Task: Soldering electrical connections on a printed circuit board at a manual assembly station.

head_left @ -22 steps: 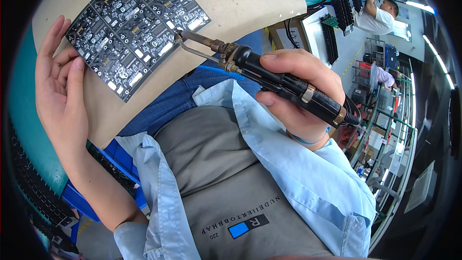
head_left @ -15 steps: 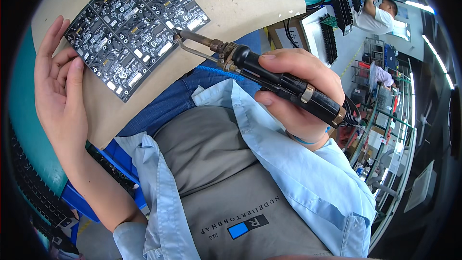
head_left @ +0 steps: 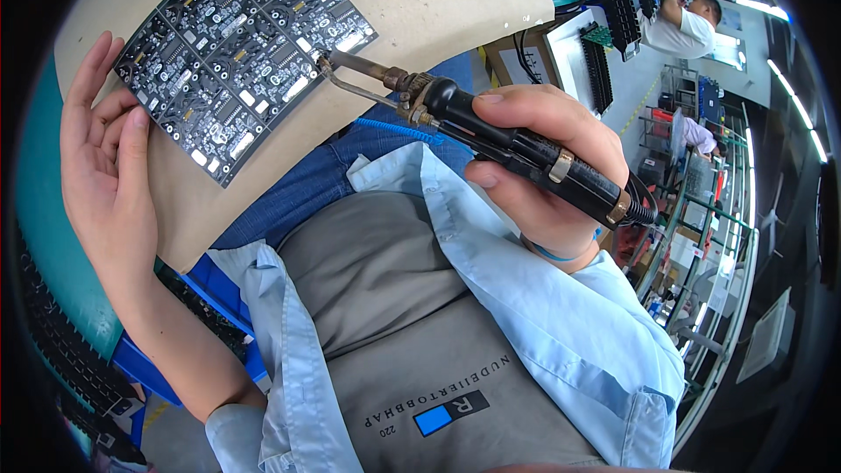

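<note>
A black panel of several joined circuit boards [head_left: 236, 61], dotted with small parts and shiny solder pads, lies tilted on brown paper. Along its left edge is my left hand [head_left: 112, 149], thumb and curled fingers gripping the rim, with the index finger stretched out past the corner. My right hand [head_left: 561, 175] is wrapped round the black handle of a soldering iron [head_left: 517, 144], thumb on top. Beside the iron's barrel runs a thin bent metal tube. Both tips meet at the panel's right part, near a pad; the exact contact point is too small to make out.
Brown paper [head_left: 438, 0] covers the green bench top [head_left: 74, 271]. A blue coiled cord [head_left: 399, 130] hangs below the iron. Blue bins [head_left: 215, 285] stand under my left arm. At the right are a cardboard box [head_left: 517, 63], black racks [head_left: 624, 26] and a co-worker [head_left: 688, 31].
The panel has shifted slightly left, together with my left hand. The iron's tip stays near the same part of the panel, and both hands keep their grip.
</note>
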The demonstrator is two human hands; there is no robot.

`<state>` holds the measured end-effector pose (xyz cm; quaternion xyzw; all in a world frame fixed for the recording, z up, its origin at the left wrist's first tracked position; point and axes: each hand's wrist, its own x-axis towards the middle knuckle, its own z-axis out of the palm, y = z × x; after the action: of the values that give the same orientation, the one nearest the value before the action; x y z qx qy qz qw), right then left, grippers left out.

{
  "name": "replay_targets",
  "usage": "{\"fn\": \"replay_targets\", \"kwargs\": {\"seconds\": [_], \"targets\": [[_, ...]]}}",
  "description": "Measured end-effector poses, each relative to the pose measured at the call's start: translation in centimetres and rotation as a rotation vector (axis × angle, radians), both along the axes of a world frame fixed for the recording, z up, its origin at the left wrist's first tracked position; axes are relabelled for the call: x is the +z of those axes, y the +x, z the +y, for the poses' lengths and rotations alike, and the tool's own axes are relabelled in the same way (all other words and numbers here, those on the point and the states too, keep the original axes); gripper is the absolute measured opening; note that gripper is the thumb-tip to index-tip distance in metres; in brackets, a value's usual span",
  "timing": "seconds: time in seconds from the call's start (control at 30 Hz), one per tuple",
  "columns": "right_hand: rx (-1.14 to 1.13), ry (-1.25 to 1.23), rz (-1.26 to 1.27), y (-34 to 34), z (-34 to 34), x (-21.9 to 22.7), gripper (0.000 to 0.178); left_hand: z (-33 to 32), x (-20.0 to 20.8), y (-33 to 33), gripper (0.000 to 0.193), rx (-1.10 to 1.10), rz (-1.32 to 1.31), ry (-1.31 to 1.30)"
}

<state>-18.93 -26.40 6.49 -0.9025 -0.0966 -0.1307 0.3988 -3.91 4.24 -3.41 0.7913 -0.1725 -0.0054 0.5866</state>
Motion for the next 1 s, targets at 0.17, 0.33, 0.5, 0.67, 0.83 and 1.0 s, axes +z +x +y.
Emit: {"fn": "replay_targets", "kwargs": {"seconds": [0.17,0.33,0.5,0.67,0.83,1.0], "targets": [[0.024,-0.013,0.01,0.18,-0.19,0.09,0.045,-0.22,-0.12,0.07,0.054,0.003,-0.013,0.01],[0.019,-0.003,-0.015,0.25,-0.26,-0.1,0.045,-0.32,-0.04,0.02,0.054,0.001,-0.002,-0.001],[0.019,0.002,-0.009,0.16,-0.66,-0.1,0.045,-0.65,0.09,0.01,0.054,0.005,-0.016,0.026],[0.013,-0.001,-0.003,0.13,-0.6,-0.01,0.045,-0.69,0.0,-0.03,0.054,0.014,-0.014,0.022],[-0.021,0.021,0.004,0.02,-0.69,-0.12,0.046,-0.69,0.1,0.04,0.054,0.01,-0.012,0.03],[-0.003,0.011,-0.008,0.13,-0.74,-0.22,0.046,-0.73,0.11,-0.01,0.054,0.011,-0.013,0.035]]}}
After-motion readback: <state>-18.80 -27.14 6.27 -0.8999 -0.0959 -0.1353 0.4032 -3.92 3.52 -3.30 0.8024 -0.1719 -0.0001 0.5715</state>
